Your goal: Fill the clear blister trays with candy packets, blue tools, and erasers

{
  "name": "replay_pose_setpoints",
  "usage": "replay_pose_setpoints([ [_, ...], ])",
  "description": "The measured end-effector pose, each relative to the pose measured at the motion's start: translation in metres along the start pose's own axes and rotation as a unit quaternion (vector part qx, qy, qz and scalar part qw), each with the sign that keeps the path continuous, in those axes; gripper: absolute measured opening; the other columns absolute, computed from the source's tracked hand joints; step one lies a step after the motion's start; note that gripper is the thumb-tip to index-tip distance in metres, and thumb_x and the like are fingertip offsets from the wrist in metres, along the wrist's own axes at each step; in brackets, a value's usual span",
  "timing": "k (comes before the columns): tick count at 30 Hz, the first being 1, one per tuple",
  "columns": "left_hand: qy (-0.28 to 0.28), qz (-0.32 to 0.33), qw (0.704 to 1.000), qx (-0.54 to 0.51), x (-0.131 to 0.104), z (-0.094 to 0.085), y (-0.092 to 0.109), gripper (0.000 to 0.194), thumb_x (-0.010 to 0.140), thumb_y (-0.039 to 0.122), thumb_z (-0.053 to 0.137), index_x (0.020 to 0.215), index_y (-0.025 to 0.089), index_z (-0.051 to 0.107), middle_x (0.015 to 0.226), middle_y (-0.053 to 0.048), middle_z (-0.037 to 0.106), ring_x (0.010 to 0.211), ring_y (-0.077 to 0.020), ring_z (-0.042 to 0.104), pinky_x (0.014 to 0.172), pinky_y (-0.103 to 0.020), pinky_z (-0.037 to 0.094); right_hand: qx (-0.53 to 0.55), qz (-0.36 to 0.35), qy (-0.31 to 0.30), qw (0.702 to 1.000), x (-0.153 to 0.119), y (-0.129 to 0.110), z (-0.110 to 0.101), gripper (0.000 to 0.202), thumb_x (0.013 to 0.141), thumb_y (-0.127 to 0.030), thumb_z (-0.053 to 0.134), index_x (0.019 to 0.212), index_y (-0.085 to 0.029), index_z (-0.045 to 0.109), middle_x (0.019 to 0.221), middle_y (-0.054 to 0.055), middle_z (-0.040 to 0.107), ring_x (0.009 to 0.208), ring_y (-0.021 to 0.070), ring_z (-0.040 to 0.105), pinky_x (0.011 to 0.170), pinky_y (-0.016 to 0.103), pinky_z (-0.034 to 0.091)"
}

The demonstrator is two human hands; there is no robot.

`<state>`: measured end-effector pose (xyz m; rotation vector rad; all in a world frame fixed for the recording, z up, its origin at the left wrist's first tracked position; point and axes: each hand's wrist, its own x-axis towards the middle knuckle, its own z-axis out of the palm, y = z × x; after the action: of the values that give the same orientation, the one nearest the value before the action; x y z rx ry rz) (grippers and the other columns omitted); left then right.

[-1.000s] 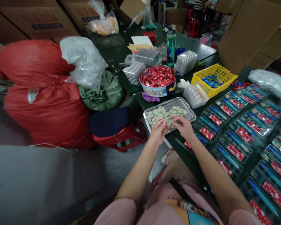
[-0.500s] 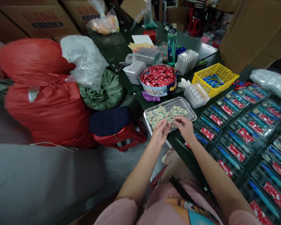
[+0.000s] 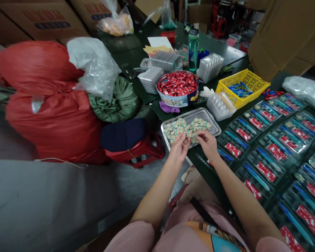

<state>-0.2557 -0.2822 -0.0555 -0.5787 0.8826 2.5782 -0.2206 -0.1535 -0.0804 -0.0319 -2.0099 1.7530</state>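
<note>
A clear plastic tray (image 3: 212, 126) at the table edge holds many small flat square pieces (image 3: 179, 126), pale green and tan. Over its near rim, my left hand (image 3: 181, 145) is closed in a pinch, with what looks like a few of these pieces at its fingertips. My right hand (image 3: 208, 141) sits just to the right, thumb and forefinger pinched together above the pieces. Whatever lies between those fingertips is too small to make out. The two hands are close but apart.
Behind the tray stand a round tin (image 3: 177, 101) of red dotted packets, clear plastic shells (image 3: 221, 106) and a yellow basket (image 3: 254, 98) of blue pens. Rows of filled blister trays (image 3: 265, 169) cover the right. A red stool (image 3: 136, 159) and red sacks (image 3: 52, 122) are left.
My right hand's fingertips have drawn slightly away from the left hand's, to the right. The left hand stays nearly in place over the tray.
</note>
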Motion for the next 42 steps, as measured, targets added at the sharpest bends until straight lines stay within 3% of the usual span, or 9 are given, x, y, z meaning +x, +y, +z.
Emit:
replay_pose_setpoints([
  [7, -0.002, -0.016, 1.0, 0.002, 0.001, 0.0, -0.001, 0.015, 0.078, 0.0, 0.064, 0.079, 0.015, 0.062, 0.068, 0.003, 0.064, 0.056, -0.0039, 0.061, 0.062, -0.012, 0.052, 0.0, 0.011, -0.006, 1.0, -0.002, 0.003, 0.001, 0.013, 0.081, -0.03, 0.065, 0.09, -0.022, 0.067, 0.091, 0.003, 0.066, 0.088, 0.0175, 0.064, 0.083, 0.032, 0.051],
  [12, 0.042, -0.045, 0.997, -0.037, 0.001, 0.003, -0.003, 0.017, 0.083, -0.001, 0.057, 0.081, 0.015, 0.06, 0.068, 0.003, 0.062, 0.056, -0.0032, 0.06, 0.06, -0.01, 0.051, 0.051, 0.061, -0.012, 0.997, -0.004, 0.0, 0.006, 0.016, 0.078, -0.031, 0.068, 0.089, -0.02, 0.066, 0.085, 0.002, 0.067, 0.079, 0.0154, 0.064, 0.077, 0.03, 0.052],
  [18, 0.065, -0.023, 0.996, -0.055, 0.003, 0.003, 0.003, 0.015, 0.084, 0.001, 0.059, 0.079, 0.016, 0.059, 0.07, 0.003, 0.062, 0.062, -0.0033, 0.061, 0.061, -0.01, 0.05, 0.131, 0.127, 0.099, 0.978, -0.001, 0.004, -0.001, 0.019, 0.074, -0.032, 0.071, 0.086, -0.019, 0.064, 0.075, -0.002, 0.064, 0.07, 0.0107, 0.059, 0.069, 0.024, 0.049],
  [24, 0.003, 0.048, 0.999, 0.021, 0.001, -0.004, -0.001, 0.018, 0.068, 0.01, 0.079, 0.079, 0.016, 0.066, 0.075, 0.003, 0.066, 0.066, -0.0049, 0.063, 0.075, -0.017, 0.053, 0.146, 0.096, 0.024, 0.984, -0.004, -0.004, -0.001, 0.014, 0.073, -0.026, 0.072, 0.085, -0.022, 0.067, 0.088, -0.001, 0.066, 0.084, 0.013, 0.062, 0.08, 0.027, 0.05],
  [31, -0.05, 0.067, 0.992, 0.092, -0.003, -0.004, -0.01, 0.027, 0.059, 0.023, 0.086, 0.082, 0.017, 0.072, 0.076, 0.001, 0.068, 0.07, -0.007, 0.064, 0.073, -0.018, 0.052, 0.127, 0.112, -0.004, 0.986, -0.008, -0.004, 0.004, 0.014, 0.075, -0.028, 0.071, 0.087, -0.022, 0.068, 0.088, 0.0, 0.067, 0.084, 0.0155, 0.064, 0.08, 0.03, 0.051],
  [36, -0.052, 0.082, 0.99, 0.102, -0.004, -0.003, -0.011, 0.032, 0.054, 0.027, 0.088, 0.08, 0.018, 0.073, 0.077, 0.001, 0.069, 0.07, -0.0067, 0.063, 0.071, -0.017, 0.052, 0.075, 0.074, -0.009, 0.994, -0.007, -0.006, 0.001, 0.011, 0.077, -0.028, 0.07, 0.087, -0.022, 0.07, 0.091, 0.002, 0.065, 0.087, 0.0159, 0.062, 0.077, 0.028, 0.05],
  [42, -0.049, 0.107, 0.986, 0.121, -0.005, -0.004, -0.014, 0.03, 0.056, 0.029, 0.087, 0.082, 0.019, 0.074, 0.081, 0.0, 0.07, 0.072, -0.0075, 0.064, 0.072, -0.018, 0.052, 0.1, 0.081, -0.013, 0.992, -0.009, -0.001, 0.004, 0.012, 0.078, -0.03, 0.069, 0.088, -0.022, 0.07, 0.089, 0.001, 0.066, 0.084, 0.0156, 0.062, 0.078, 0.029, 0.049],
])
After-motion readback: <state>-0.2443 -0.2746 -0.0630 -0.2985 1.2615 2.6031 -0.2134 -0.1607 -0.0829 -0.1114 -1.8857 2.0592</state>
